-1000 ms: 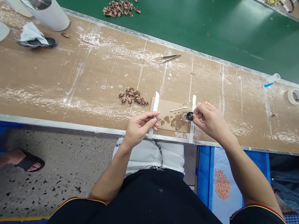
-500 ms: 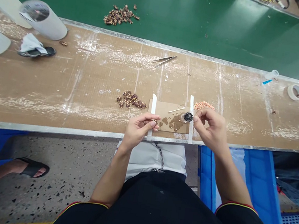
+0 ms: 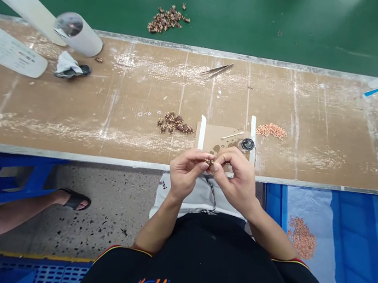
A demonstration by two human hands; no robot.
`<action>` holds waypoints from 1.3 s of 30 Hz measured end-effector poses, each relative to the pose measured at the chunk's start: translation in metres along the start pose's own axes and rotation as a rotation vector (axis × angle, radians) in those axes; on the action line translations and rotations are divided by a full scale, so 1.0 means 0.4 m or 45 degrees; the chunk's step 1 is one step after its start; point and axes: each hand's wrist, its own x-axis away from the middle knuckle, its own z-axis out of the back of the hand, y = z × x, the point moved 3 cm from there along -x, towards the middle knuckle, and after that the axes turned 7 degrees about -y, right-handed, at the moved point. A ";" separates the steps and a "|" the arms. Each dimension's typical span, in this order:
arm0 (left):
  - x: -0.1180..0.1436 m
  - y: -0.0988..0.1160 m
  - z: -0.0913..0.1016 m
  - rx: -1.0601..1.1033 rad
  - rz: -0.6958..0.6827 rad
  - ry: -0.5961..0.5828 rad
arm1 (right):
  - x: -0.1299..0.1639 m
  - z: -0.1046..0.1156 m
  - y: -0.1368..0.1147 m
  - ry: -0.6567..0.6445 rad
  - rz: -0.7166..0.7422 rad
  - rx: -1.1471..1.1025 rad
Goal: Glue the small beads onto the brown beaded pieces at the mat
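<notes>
My left hand (image 3: 187,171) and my right hand (image 3: 236,175) meet at the bench's near edge, fingertips pinched together on a tiny brown part (image 3: 209,162). Just beyond them lies a cardboard pad (image 3: 215,135) taped down with two white strips, stained with brown glue. On the pad rest a small black round cap (image 3: 247,144) and a thin stick (image 3: 231,135). A pile of dark brown parts (image 3: 174,123) lies left of the pad. A pile of pale copper parts (image 3: 271,130) lies to its right.
Tweezers (image 3: 216,71) lie further back on the brown bench. White tubes (image 3: 79,34) and a crumpled rag (image 3: 67,66) sit at the back left. More brown parts (image 3: 167,19) lie on the green belt. A blue bin (image 3: 319,237) stands at my right; another person's leg (image 3: 7,220) is left.
My right hand left the black cap on the pad and came left to meet my left hand. Both now pinch the small part together. The camera view shifted.
</notes>
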 end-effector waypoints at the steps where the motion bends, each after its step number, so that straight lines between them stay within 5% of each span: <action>1: 0.000 0.005 0.000 -0.027 -0.021 0.001 | 0.000 -0.003 -0.003 -0.006 0.012 0.009; 28: -0.003 0.038 0.026 -0.203 -0.060 -0.157 | 0.001 -0.008 -0.005 -0.211 0.004 -0.052; 39: 0.003 0.032 0.040 -0.198 -0.059 -0.151 | -0.024 0.013 -0.021 -0.418 -0.012 0.006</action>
